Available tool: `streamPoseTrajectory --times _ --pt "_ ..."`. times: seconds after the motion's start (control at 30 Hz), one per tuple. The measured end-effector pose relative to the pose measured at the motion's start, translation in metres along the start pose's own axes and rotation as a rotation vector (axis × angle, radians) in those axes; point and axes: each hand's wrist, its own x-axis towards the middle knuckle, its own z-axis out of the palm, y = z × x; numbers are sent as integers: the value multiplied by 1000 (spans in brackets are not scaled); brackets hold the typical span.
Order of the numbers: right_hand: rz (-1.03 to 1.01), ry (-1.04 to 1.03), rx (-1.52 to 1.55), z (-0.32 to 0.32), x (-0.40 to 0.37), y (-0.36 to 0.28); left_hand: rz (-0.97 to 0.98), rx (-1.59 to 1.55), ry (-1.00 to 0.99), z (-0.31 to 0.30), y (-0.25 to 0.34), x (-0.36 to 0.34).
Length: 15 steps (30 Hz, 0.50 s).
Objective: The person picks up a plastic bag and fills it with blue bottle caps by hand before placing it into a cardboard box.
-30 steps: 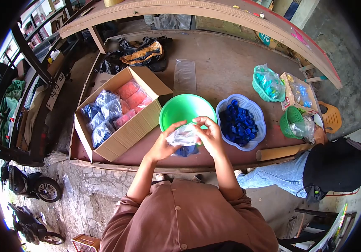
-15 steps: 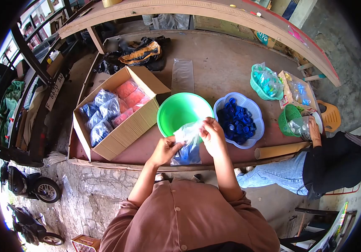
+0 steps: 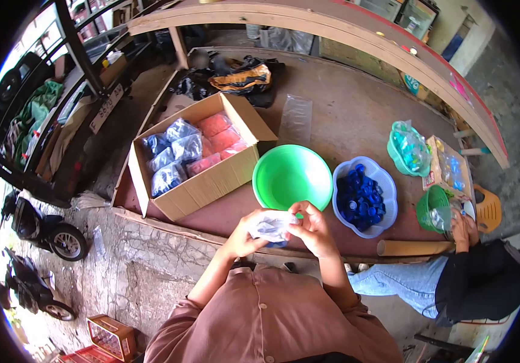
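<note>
A clear plastic bag (image 3: 271, 226) with blue pieces in it is between my two hands, in front of the green basin. My left hand (image 3: 245, 235) is closed on the bag's left side. My right hand (image 3: 312, 230) pinches the bag's upper right part with thumb and finger. The green basin (image 3: 292, 176) looks empty inside. To its right stands a light blue scalloped basket (image 3: 391, 192) holding many blue caps (image 3: 361, 196). A cardboard box (image 3: 211, 189) on the left holds bags of blue and red pieces.
A co-worker (image 3: 477, 281) sits at the right, hands near a green basket (image 3: 431, 209). A turquoise basket (image 3: 395, 148), a small carton (image 3: 447, 169) and a cardboard tube (image 3: 414, 247) are nearby. A flat plastic bag (image 3: 296, 119) and black plastic (image 3: 242, 75) lie farther back.
The view has shifted, so the table's things appear farther right. The bag's top is now folded down and bunched between my hands. The co-worker's hands are now both visible.
</note>
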Motion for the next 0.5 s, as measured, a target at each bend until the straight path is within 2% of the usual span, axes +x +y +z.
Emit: streamPoseTrajectory --times 0.07,0.1,0.13,0.2,0.23,0.27,0.3,0.33,0.37,0.4,0.47,0.5 --pt "103 70 -228 -5 6 24 -114 203 -41 -9 -17 -10" --pt "52 5 -315 0 -1 22 -134 245 29 -12 -10 -19" --pt "117 -10 -321 8 -7 13 -20 125 118 -8 -3 -22" --pt "127 -131 -292 14 -13 2 82 162 153 -8 12 -28" --pt "92 -142 -252 14 -9 10 16 351 115 -13 2 -32" --pt "116 -108 -204 7 -1 28 -52 538 75 -20 -17 -35" --pt "71 -29 -325 -2 4 49 -146 475 55 -27 -44 -38" --pt "14 48 -447 -7 10 60 -82 597 59 -30 -32 -32" --pt "83 24 -270 5 9 42 -22 504 107 -32 -21 -23" --pt "63 16 -230 12 9 29 20 402 152 -29 -12 -21" --pt "36 55 -262 18 14 12 -7 470 113 -37 -6 -16" --pt "37 93 -293 15 19 10 -166 428 80 -40 -9 -14"
